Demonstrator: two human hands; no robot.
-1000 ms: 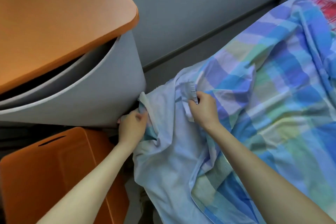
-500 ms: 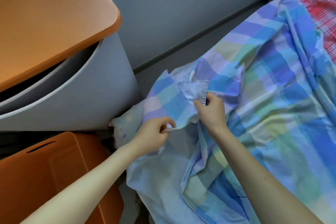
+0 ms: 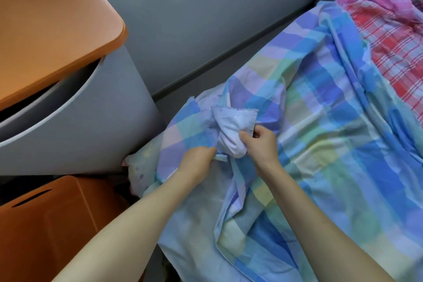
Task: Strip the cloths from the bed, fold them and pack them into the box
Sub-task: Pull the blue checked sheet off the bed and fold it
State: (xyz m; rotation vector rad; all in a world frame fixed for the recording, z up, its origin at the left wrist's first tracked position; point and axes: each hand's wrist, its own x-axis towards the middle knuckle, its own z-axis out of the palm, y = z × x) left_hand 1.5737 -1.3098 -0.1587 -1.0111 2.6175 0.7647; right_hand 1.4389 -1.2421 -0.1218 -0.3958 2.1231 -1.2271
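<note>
The checked sheet (image 3: 332,144) is not yet off the bed. It covers the mattress from the centre out to 3 and 5 o'clock, with its near corner turned back so the pale underside faces up. The right hand (image 3: 258,144) pinches that bunched corner between its thumb and curled fingers, just right of centre. The left hand (image 3: 196,162), just beside it at 8 o'clock, has its fingers closed round a narrow fold of the same edge. Both grips are tight but small, each holding only a little cloth, so a hard tug could pull the hem free. At 2 o'clock a red plaid cloth (image 3: 393,36) lies against the sheet's far edge and would probably be dragged along if the sheet is hauled off in one go. A pale underlayer (image 3: 142,160) shows at 9 o'clock, wedged against the grey curved panel (image 3: 80,126), and the corner may snag there. The slack toward 6 o'clock seems to spill over the bed's side and could slide to the floor, missing what looks like the orange box (image 3: 52,224) at 8 o'clock.
</note>
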